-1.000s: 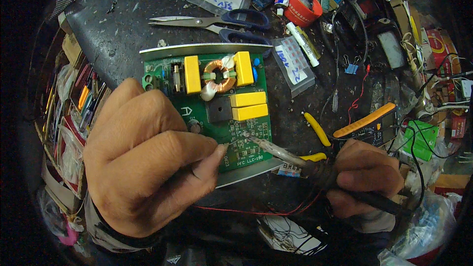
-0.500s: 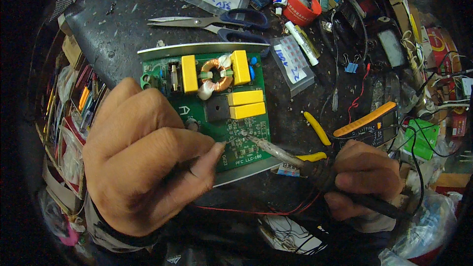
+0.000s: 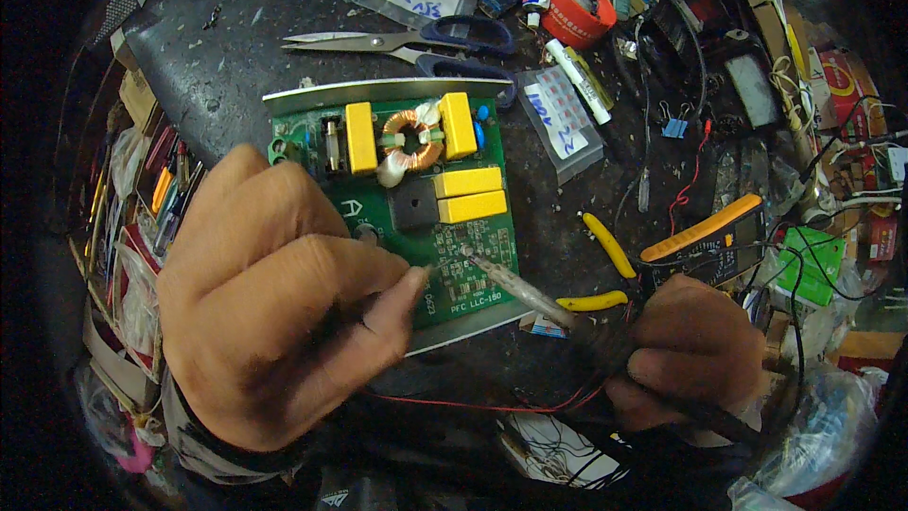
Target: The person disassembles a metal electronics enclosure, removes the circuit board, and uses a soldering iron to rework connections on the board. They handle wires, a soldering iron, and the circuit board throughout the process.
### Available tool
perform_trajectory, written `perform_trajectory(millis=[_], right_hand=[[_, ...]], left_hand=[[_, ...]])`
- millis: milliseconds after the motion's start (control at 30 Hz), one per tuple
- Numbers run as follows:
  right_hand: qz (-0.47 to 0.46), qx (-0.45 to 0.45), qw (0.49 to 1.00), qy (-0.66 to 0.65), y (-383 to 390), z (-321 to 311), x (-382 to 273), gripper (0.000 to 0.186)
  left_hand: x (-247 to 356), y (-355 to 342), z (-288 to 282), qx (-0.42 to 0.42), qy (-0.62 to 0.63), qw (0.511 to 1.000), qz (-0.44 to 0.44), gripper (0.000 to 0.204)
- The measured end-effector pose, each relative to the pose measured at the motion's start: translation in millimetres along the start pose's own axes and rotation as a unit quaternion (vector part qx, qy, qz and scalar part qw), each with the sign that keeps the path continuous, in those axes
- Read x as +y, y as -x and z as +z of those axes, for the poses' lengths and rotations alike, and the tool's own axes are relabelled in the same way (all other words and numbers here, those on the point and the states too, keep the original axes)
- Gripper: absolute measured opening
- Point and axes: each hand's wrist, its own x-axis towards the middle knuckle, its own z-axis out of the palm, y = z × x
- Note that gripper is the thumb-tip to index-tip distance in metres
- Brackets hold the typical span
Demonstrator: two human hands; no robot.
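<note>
My right hand [image 3: 695, 345] is closed around the dark handle of a soldering iron [image 3: 528, 293]. The iron's tip rests among the small solder pads of a green circuit board [image 3: 367, 193]. Over the board's near left part, my left hand [image 3: 274, 303] is closed, thumb and forefinger pinched close to the iron's tip. Whatever thin thing they may hold is too small to make out. The board carries a copper-wound ring coil [image 3: 412, 141], yellow box capacitors [image 3: 472, 182] and a black square block [image 3: 412, 207]. Silvery metal plates [image 3: 388, 91] line its far and near edges.
Scissors [image 3: 397, 42] lie beyond the board. Yellow-handled pliers [image 3: 610, 246] and an orange-edged multimeter [image 3: 705, 232] are to the right. Small plastic bags [image 3: 564, 128], a red tape roll [image 3: 579, 11] and tangled cables crowd the far right. A box of pens [image 3: 163, 185] stands left.
The board has shifted slightly up and left. My right hand has moved a little left, with the iron's tip still at the pads. My left hand stays nearly in place.
</note>
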Motion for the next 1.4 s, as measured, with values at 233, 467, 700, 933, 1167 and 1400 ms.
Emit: perform_trajectory(millis=[233,467,700,933,1167,1400], right_hand=[[0.022,0.133,0.991,-0.024,9,2,-1,0.033],[0.053,0.213,0.975,-0.041,15,-4,8,0.030],[0.168,0.271,0.943,-0.099,8,-19,-3,0.033],[0.105,0.243,0.952,-0.156,5,-23,5,0.029],[0.064,0.197,0.971,-0.119,-1,-10,5,0.027],[-0.036,0.093,0.989,-0.108,-5,-17,14,0.029]], left_hand=[[3,-2,5,0.017,-0.018,1.000,-0.017,0.015],[10,-10,0,-0.026,-0.002,0.997,-0.079,0.013],[18,-10,20,0.064,-0.089,0.991,-0.075,0.013],[27,10,23,0.051,-0.100,0.993,-0.031,0.018],[15,29,23,0.104,-0.107,0.989,0.018,0.023],[24,32,20,0.059,-0.089,0.993,-0.050,0.025]])
